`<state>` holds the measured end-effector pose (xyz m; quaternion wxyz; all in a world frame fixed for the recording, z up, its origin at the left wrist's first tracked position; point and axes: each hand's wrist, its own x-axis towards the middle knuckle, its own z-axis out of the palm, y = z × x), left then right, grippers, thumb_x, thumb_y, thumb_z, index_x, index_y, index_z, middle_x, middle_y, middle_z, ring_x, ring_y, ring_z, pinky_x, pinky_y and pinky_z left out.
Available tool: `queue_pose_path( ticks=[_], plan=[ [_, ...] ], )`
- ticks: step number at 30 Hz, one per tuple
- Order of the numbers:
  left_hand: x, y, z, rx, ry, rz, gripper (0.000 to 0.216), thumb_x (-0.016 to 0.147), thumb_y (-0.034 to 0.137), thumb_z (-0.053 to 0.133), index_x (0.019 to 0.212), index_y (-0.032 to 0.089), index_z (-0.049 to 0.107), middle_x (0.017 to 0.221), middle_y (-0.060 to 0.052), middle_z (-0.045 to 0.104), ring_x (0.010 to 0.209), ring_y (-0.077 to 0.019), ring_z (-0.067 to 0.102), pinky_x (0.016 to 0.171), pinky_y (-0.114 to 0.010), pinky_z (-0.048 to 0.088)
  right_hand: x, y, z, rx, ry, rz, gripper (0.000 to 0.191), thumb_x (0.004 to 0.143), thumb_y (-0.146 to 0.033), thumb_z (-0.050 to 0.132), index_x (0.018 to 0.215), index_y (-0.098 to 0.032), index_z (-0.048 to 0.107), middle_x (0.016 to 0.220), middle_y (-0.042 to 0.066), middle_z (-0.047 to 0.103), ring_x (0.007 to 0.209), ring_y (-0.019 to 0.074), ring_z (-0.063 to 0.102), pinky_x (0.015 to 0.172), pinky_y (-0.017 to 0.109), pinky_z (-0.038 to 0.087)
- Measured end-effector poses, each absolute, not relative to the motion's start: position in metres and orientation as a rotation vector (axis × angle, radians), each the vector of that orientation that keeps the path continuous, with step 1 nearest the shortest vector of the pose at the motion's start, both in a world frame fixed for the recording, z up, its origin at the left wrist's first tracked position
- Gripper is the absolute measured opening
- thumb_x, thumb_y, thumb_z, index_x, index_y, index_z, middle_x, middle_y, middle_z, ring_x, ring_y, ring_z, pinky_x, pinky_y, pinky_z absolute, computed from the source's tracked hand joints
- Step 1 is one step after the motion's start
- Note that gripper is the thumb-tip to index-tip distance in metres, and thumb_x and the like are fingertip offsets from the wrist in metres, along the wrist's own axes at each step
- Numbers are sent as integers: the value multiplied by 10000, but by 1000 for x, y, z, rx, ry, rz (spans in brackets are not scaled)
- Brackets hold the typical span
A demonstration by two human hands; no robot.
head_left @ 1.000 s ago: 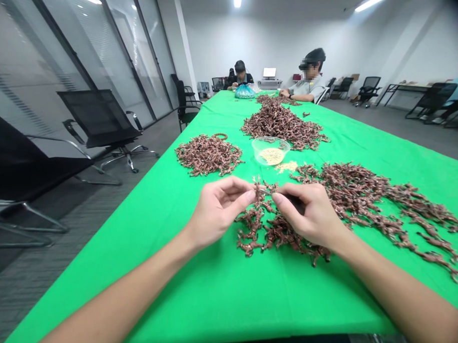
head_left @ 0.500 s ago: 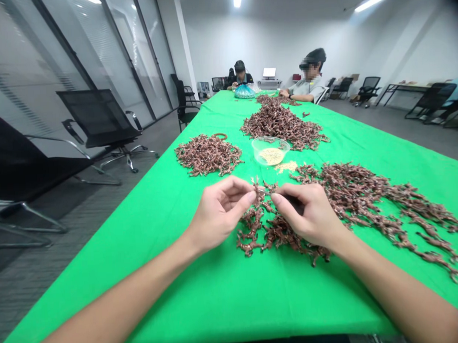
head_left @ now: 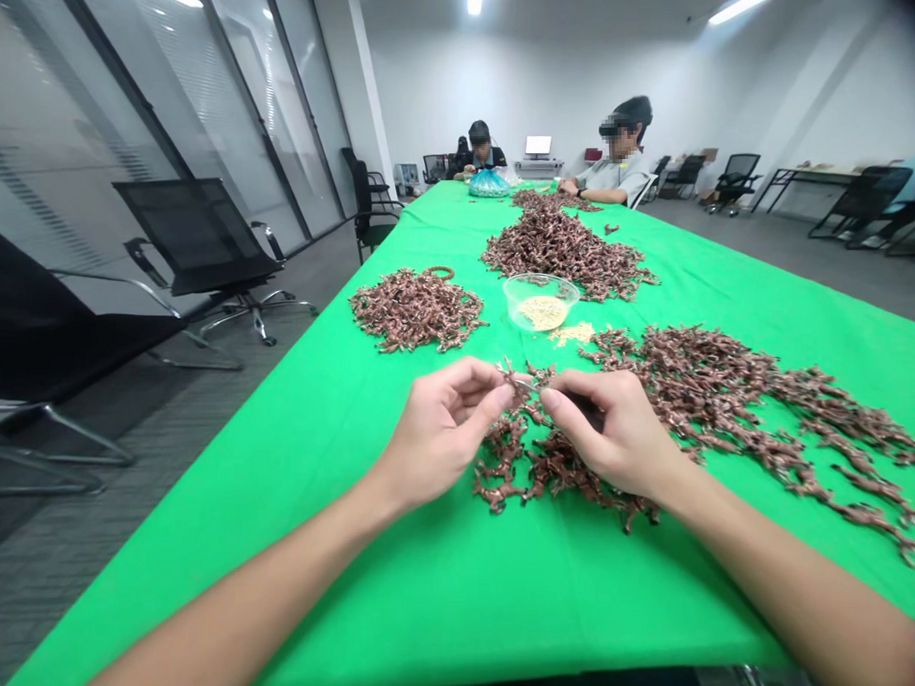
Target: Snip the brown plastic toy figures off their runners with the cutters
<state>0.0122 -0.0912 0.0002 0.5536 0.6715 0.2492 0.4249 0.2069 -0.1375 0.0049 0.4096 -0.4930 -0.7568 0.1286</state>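
My left hand (head_left: 444,434) and my right hand (head_left: 618,432) meet above a small heap of brown branched pieces (head_left: 541,460) on the green table (head_left: 406,585). Both pinch, thumb to fingertips, on one small brown piece (head_left: 525,384) held between them. A long spread of the same brown pieces (head_left: 736,393) runs off to the right of my right hand. A clear bowl of pale yellow bits (head_left: 541,300) stands just beyond my hands, with some yellow bits (head_left: 573,333) spilled beside it.
Another brown pile (head_left: 415,309) lies at the left, a bigger one (head_left: 563,244) farther back. Two people sit at the far end, near a blue bag (head_left: 489,184). Black chairs (head_left: 199,252) line the glass wall on the left.
Both hands have sunk slightly toward the heap, still pinching the same small piece. Nothing else has moved.
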Motion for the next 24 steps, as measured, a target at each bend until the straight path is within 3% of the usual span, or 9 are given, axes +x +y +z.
queue_pose_path(
  ticks=[13, 24],
  plan=[
    [12, -90, 2, 1514, 574, 996, 173, 867, 281, 702, 912, 144, 608, 959, -84, 712, 926, -197, 682, 920, -375, 549, 204, -138, 3, -1227, -1887, 414, 330, 973, -390, 483, 745, -175, 589, 573, -42, 459, 513, 89, 399, 529, 258, 306],
    [11, -91, 1, 1470, 614, 992, 315, 740, 238, 821, 914, 155, 572, 1039, -88, 736, 1004, -224, 704, 899, -342, 578, 203, -138, 3, -1234, -1915, 453, 369, 989, -393, 451, 715, -174, 567, 559, -49, 441, 506, 83, 395, 518, 259, 295]
  ],
)
